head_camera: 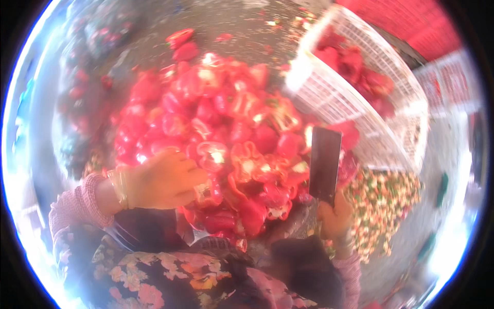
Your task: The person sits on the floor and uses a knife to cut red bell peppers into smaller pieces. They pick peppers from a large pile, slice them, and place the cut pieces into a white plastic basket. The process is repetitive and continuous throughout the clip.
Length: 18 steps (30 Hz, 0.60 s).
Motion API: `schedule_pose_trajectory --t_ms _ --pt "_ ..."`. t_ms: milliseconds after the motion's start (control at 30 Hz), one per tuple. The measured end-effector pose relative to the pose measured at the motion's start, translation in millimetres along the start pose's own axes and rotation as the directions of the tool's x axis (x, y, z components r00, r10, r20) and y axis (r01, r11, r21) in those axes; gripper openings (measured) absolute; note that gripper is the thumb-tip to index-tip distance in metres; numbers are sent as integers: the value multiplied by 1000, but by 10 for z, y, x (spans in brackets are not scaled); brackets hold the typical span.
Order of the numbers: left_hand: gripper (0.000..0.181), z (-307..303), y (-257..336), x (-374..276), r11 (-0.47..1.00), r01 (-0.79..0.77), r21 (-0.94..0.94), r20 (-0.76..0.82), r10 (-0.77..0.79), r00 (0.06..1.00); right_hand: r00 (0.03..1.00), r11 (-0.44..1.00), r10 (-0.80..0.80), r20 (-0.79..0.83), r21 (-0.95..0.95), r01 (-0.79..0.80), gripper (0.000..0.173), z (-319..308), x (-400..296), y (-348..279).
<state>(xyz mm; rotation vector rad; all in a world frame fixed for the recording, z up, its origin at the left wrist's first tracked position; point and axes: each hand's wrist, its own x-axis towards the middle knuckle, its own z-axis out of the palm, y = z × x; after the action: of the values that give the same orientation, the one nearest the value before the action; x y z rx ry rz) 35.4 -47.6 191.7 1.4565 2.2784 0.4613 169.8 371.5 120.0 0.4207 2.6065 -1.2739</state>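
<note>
A large heap of red bell peppers (208,112), many cut open with pale cores showing, lies before me. My left hand (166,179), in a thin orange-tinted glove, is over the heap's near left side. Its curled fingertips meet a cut pepper piece (205,193); blur hides whether they grip it. On the right, my right hand (335,216) is closed around the handle of a cleaver (325,164). The broad dark blade points away from me, beside the heap's right edge. My fingers mostly cover the handle.
A white slatted plastic crate (328,89) with red peppers (355,65) inside stands tilted at the upper right. Below it, a pile of pale pepper cores and green stems (384,210) covers the floor. Blurred bags (77,104) line the left. Red fabric (417,27) lies beyond the crate.
</note>
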Motion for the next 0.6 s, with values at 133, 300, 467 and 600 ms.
schedule_pose_trajectory --t_ms 133,300,467,600 --pt "26 -77 409 -31 983 178 -30 -79 -180 980 989 952 66 130 290 -101 7 205 256 -318" --pt "23 79 1021 -323 942 337 -6 -91 -336 937 930 933 -326 168 216 288 19 410 568 -433" --pt "20 163 1619 -554 923 380 65 -350 -335 874 901 850 -309 303 513 119 25 460 229 -1505" --pt "42 153 1669 -488 901 391 -188 -626 -416 659 740 704 -616 269 609 365 35 372 84 -2078"
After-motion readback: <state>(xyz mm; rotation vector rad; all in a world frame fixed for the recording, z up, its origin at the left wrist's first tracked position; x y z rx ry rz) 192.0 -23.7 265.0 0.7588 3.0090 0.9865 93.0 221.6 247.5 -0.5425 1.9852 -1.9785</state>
